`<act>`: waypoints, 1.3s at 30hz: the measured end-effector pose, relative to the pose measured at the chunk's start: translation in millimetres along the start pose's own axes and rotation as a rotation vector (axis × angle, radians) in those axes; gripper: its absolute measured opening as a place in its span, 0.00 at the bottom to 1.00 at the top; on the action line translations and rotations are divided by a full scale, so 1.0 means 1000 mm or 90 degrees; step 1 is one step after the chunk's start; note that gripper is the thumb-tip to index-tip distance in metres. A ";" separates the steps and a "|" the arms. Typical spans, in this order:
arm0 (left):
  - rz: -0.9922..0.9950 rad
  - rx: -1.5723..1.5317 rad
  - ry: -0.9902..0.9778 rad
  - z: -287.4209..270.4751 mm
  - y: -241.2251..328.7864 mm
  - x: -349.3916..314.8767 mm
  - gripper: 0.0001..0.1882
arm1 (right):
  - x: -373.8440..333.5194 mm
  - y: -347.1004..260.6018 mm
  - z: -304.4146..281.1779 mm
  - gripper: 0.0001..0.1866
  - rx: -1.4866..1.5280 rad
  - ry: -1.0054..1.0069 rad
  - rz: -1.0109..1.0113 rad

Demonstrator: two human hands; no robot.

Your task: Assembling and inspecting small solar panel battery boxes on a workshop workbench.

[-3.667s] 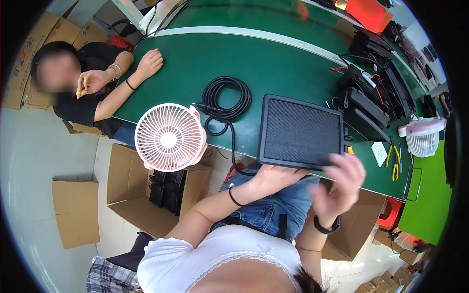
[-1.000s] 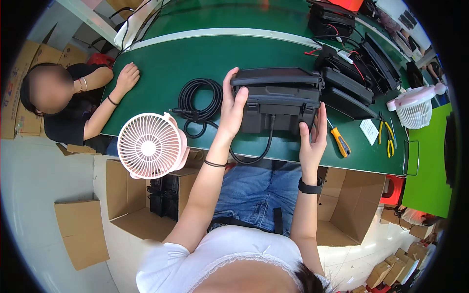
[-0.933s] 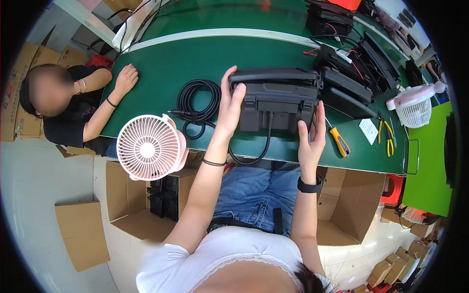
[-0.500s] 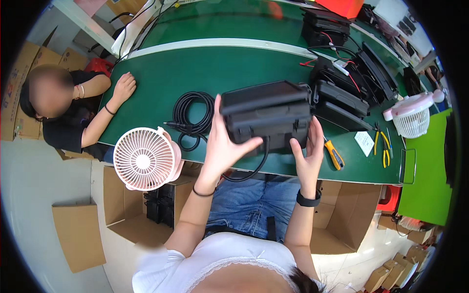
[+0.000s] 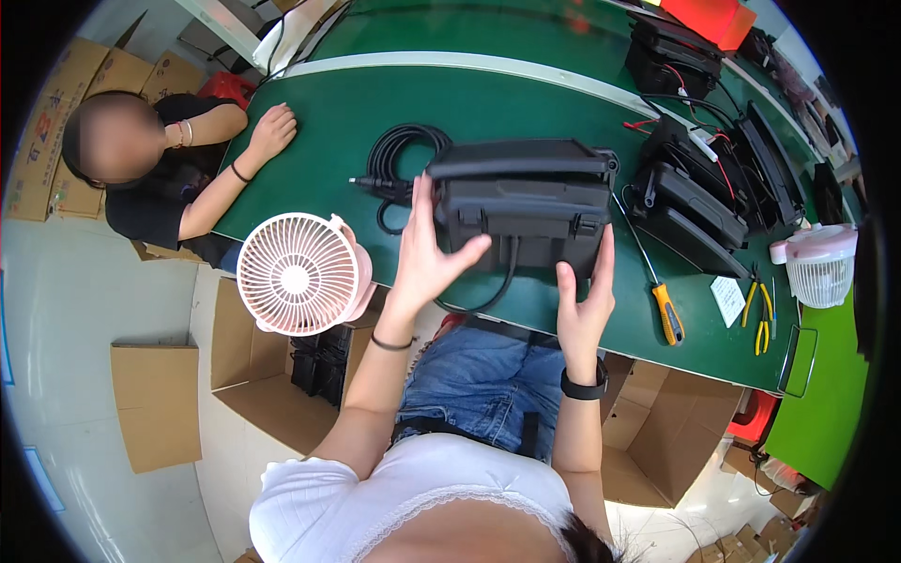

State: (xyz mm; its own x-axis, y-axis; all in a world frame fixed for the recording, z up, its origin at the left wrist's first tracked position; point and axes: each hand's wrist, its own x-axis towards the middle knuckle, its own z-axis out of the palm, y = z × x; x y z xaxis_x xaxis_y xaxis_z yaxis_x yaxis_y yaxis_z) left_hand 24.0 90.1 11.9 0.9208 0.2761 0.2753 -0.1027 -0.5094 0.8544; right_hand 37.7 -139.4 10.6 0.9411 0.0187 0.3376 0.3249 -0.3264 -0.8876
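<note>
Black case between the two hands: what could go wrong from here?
The black case is held at its sides by the left hand and right hand; three risks:
1. Its cable loops down near the table edge and might snag.
2. The screwdriver, its shaft reaching close to the case, could get knocked.
3. The pink fan, beside the left forearm, might be bumped.

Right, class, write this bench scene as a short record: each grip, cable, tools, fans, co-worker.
Left grip: holds black case's left side
Right grip: holds its right side
Cable: coiled, left of the case
Tools: orange-handled screwdriver and yellow-handled pliers, right of case
Fans: pink fan left, second fan far right
Co-worker: hand resting on green bench
</note>
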 end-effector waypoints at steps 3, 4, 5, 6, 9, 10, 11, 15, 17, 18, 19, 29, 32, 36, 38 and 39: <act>0.013 0.027 0.026 -0.008 -0.006 0.030 0.47 | 0.001 -0.008 0.009 0.42 -0.029 -0.046 -0.015; 0.006 0.043 0.052 -0.008 -0.006 0.038 0.40 | 0.002 -0.009 0.013 0.42 -0.033 -0.070 -0.023; -0.013 0.036 0.074 -0.009 -0.003 0.039 0.37 | 0.002 -0.008 0.017 0.43 -0.037 -0.094 -0.031; -0.032 0.028 0.092 -0.010 0.003 0.043 0.35 | 0.002 -0.007 0.024 0.45 -0.070 -0.109 -0.048; 0.057 0.240 0.153 -0.013 -0.003 0.035 0.31 | 0.005 -0.013 0.033 0.46 -0.043 -0.147 -0.030; 0.034 0.262 0.163 -0.014 0.009 0.030 0.31 | 0.008 -0.016 0.033 0.46 -0.045 -0.147 -0.030; 0.053 0.310 0.177 -0.016 0.015 0.024 0.31 | 0.011 -0.019 0.034 0.46 -0.039 -0.162 -0.028; 0.057 0.352 0.164 -0.017 0.030 -0.003 0.37 | 0.023 -0.017 0.036 0.47 0.017 -0.185 -0.032; 0.050 0.357 0.115 -0.016 0.026 -0.006 0.42 | 0.028 -0.017 0.041 0.47 0.022 -0.183 -0.043; 0.059 0.363 0.100 -0.015 0.024 -0.006 0.44 | 0.031 -0.019 0.044 0.47 0.029 -0.191 -0.042; 0.070 0.354 0.094 -0.014 0.017 -0.001 0.46 | 0.033 -0.021 0.047 0.47 0.037 -0.199 -0.041; 0.026 0.405 0.156 -0.017 0.006 0.016 0.40 | 0.061 -0.037 0.097 0.48 -0.020 -0.238 -0.072; 0.040 0.415 0.154 -0.018 0.005 0.023 0.40 | 0.070 -0.036 0.101 0.49 -0.017 -0.229 -0.043; 0.034 0.430 0.147 -0.015 0.016 0.028 0.40 | 0.073 -0.032 0.102 0.50 -0.012 -0.230 -0.024; 0.027 0.405 0.157 -0.013 0.016 0.029 0.41 | 0.073 -0.031 0.103 0.51 -0.011 -0.222 -0.028; 0.026 0.429 0.154 -0.013 0.016 0.029 0.42 | 0.072 -0.031 0.105 0.51 0.001 -0.224 -0.032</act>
State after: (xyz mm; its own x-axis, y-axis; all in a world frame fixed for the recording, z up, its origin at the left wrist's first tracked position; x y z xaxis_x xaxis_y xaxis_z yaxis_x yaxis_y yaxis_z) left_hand 43.9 100.3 38.9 0.8043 0.3792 0.4575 0.1917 -0.8943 0.4044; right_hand 105.3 -29.0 30.0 0.8985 0.3592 0.2522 0.3711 -0.3149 -0.8735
